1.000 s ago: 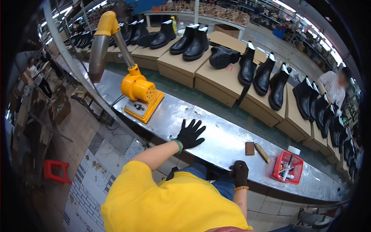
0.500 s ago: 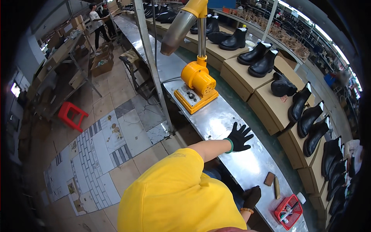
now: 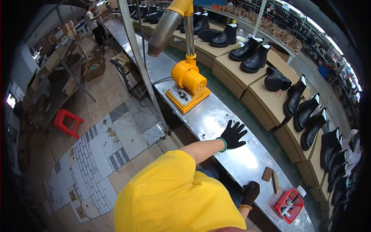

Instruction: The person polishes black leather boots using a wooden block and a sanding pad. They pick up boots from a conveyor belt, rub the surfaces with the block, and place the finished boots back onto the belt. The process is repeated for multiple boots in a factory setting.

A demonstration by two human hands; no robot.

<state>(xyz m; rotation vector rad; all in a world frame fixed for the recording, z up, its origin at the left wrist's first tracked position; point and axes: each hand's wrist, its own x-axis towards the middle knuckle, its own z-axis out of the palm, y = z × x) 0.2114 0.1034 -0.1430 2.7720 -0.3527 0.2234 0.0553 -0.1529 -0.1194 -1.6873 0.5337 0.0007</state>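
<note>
Black glove fabric covers the person's left hand (image 3: 234, 134), which is palm down with its fingers spread well apart over a long, shiny silver metal workbench (image 3: 216, 120); a green band (image 3: 222, 144) circles the wrist. Whether the palm presses on the metal cannot be told. The right hand (image 3: 251, 191), in a dark glove with an orange beaded bracelet (image 3: 245, 207) at the wrist, is at the bench's near edge with its fingers curled in; whether they clasp anything cannot be told.

On the bench, just beyond the right hand, lies a small brown rectangular block (image 3: 267, 174), and close beside it a slender tan rod-like piece (image 3: 275, 182). Farther to the right stands a red plastic openwork basket (image 3: 297, 208) holding assorted small items too jumbled to tell apart; a white cylindrical object (image 3: 301, 191) is next to its far rim.

To the left, a bright yellow machine (image 3: 193, 81) stands on the bench, its metal nozzle (image 3: 164, 34) angled downward. Along the bench's far side runs a row of brown cardboard boxes (image 3: 261, 104) bearing black leather ankle boots (image 3: 295, 96), most upright and one tipped over, sole showing. A red plastic stool (image 3: 67, 123) stands on the tiled floor (image 3: 94, 176) at left.
</note>
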